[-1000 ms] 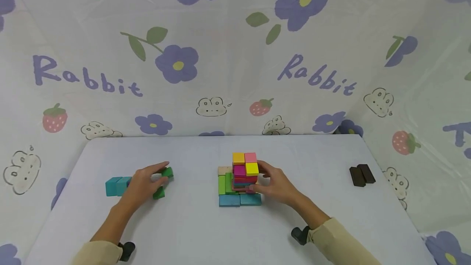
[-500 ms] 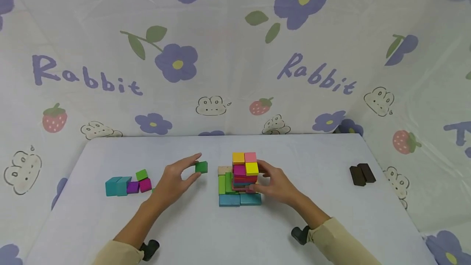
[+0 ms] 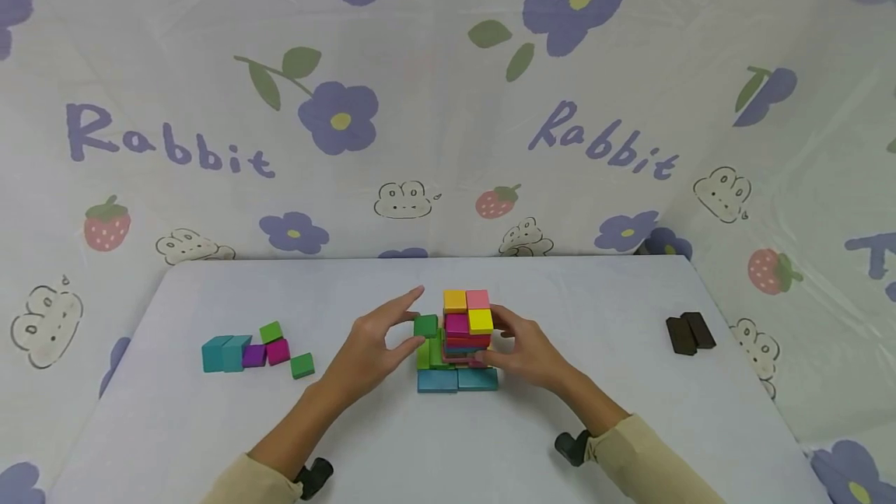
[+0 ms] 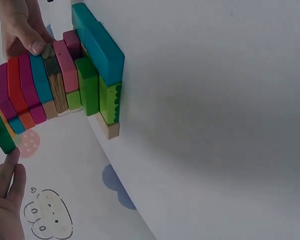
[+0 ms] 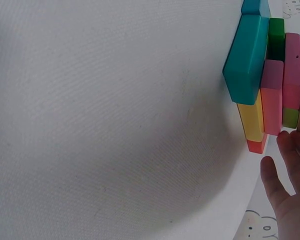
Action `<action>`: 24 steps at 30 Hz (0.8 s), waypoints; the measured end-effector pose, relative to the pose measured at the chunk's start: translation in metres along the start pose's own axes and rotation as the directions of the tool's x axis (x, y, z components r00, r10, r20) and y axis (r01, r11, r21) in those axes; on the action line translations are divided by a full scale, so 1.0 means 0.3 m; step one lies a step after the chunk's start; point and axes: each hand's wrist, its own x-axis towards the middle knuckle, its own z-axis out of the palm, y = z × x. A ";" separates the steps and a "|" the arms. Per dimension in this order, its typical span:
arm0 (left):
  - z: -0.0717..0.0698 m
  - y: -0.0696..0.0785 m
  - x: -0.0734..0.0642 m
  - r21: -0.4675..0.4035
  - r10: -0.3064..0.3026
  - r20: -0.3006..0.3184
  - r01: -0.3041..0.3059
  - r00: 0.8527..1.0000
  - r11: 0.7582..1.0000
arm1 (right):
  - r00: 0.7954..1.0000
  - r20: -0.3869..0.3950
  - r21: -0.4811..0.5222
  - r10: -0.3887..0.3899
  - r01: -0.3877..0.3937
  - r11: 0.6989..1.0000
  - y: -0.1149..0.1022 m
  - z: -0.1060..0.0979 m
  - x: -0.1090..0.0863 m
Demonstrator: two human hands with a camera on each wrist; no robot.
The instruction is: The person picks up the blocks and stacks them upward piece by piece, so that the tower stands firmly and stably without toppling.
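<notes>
backdrop: a white cloth point(image 3: 448, 99) printed with purple flowers, rabbits and strawberries hangs behind everything.
table: a smooth white table point(image 3: 420, 449) bears all the blocks.
tower: a multicoloured stacked block tower point(image 3: 467, 341) stands upright near the middle, its wider base fronted by two flat teal-blue blocks point(image 3: 437, 382). it looks tall for its footing, so a sideways knock seems the main hazard.
right hand: the person's right hand point(image 3: 528, 348) is clamped round the tower's right side, thumb at the front, fingers toward the back. it serves best as a brace: even pressure, no layer squeezed out of line.
left hand: the person's left hand point(image 3: 372, 347) is clamped, thumb and fingertips, on a small deep-green painted block point(image 3: 425, 326), one finger lifted clear. a slow, level approach with the knuckles kept off the stack would suit.
teal pair: two chunky teal blocks point(image 3: 225, 355) lie side by side at the left.
dark pair: two flat dark-brown blocks point(image 3: 680, 335) lie together at the far right.
loose pieces: small purple point(image 3: 255, 355), magenta point(image 3: 278, 351), bright-green point(image 3: 271, 332) and green point(image 3: 302, 365) blocks lie near the teal pair.
held block: just beside the tower's upper left; contact cannot be told. squaring its edges before letting go should prevent rocking.
</notes>
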 end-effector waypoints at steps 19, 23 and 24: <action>0.058 0.047 0.024 -0.003 0.012 -0.046 -0.012 0.999 1.000 | 0.999 0.001 0.018 -0.040 0.039 0.999 0.008 -0.005 -0.010; 0.064 0.051 0.027 0.009 0.016 -0.058 -0.015 0.998 1.000 | 0.999 0.002 0.022 -0.039 0.039 0.999 0.010 -0.002 -0.010; 0.064 0.052 0.028 0.012 0.014 -0.060 -0.014 0.998 1.000 | 0.999 0.002 0.021 -0.039 0.039 0.999 0.011 -0.002 -0.010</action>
